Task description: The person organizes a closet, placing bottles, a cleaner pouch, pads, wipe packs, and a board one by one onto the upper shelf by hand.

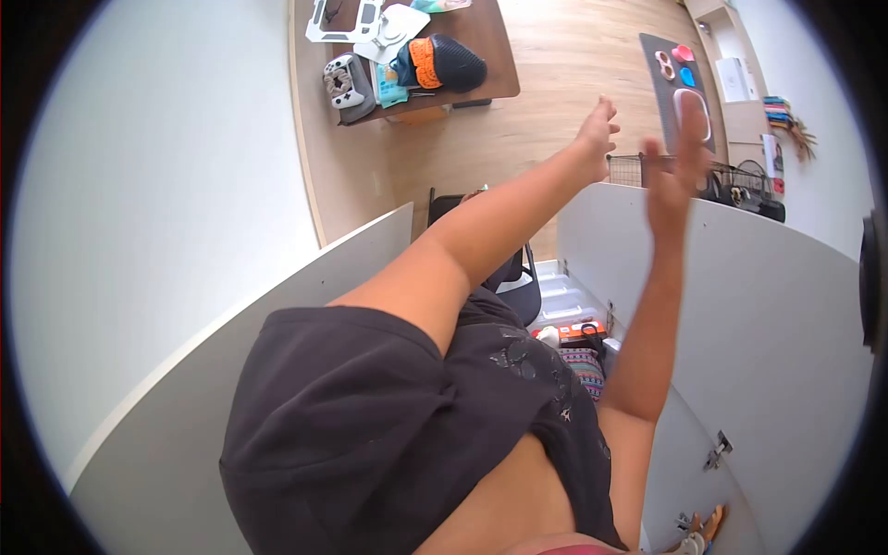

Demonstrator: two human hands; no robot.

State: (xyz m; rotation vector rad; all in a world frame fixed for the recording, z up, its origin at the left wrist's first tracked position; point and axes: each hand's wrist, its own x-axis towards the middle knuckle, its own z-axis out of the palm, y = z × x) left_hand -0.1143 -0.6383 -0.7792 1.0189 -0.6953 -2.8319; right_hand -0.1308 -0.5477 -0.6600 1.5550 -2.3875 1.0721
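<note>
Arms (435, 259) stretch forward on my remote feed, and both hands stand wide. From here I see the left hand (597, 141) with its fingers apart and a little bent. To its right is the right hand (680, 171), blurred, its thumb held away from the fingers. A gap lies between the two.

Nearest to them I make out the right white panel (786, 287). Its upper edge runs just below the left hand in my view and passes behind the right wrist; I cannot tell whether either hand touches it. A metal hinge (718, 450) sits low on its face. The left white panel (268, 287) stands well apart from both hands, across the wearer's body.

Between the panels, below the hands, I see clear trays (562, 298), an orange box (585, 330) and a patterned cloth (583, 365). Beyond the hands a wire pen (627, 170) shows between them, and a grey mat (664, 109) lies on the floor (564, 55) farther off; the right fingers overlap a white-rimmed shape on it from my angle. Far left of the hands, a wooden table (495, 46) bears a dark cap (460, 65) with an orange band and a white controller (347, 95).
</note>
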